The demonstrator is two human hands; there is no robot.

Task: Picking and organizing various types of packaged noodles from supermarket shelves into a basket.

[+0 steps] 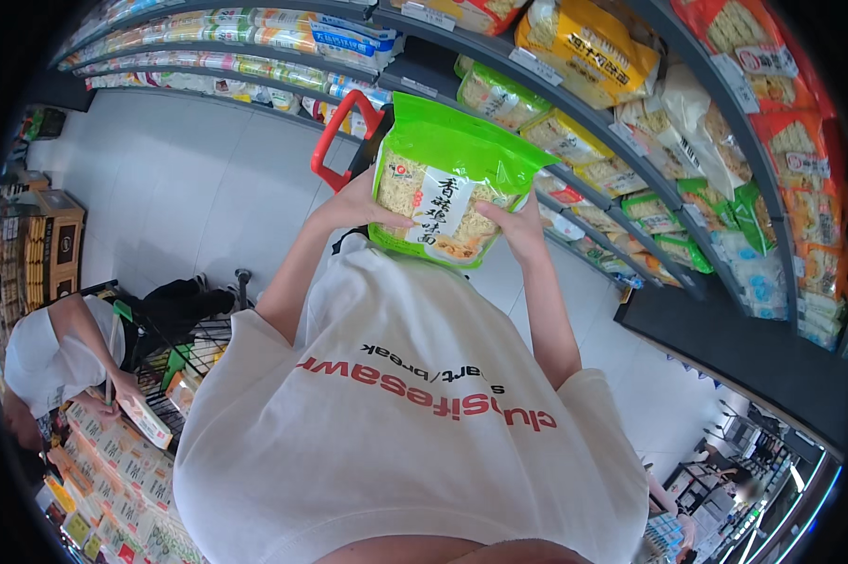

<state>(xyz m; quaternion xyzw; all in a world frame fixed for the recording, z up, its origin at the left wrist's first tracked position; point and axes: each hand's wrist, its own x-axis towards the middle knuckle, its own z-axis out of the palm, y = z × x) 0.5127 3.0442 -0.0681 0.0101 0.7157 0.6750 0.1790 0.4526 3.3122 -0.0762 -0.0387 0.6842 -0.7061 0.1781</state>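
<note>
Both my hands hold a green-topped plastic bag of dried noodles (459, 190) in front of my chest, its printed face turned towards me. My left hand (346, 204) grips one side, on the left of the picture, with the thumb across the front. On the opposite side my right hand (514, 224) grips it, thumb also on the front. Behind the bag's left edge shows the red handle (323, 144) of a shopping basket or cart, partly hidden. Similar noodle bags (503, 95) lie on the shelf just beyond.
Curved-looking store shelves (586, 106) with bagged noodles run across the top and right. A person in a white shirt (64, 345) stands at the left beside a black wire cart (163, 352) and stacked boxed goods (124, 458). Grey tiled floor (163, 176) lies between.
</note>
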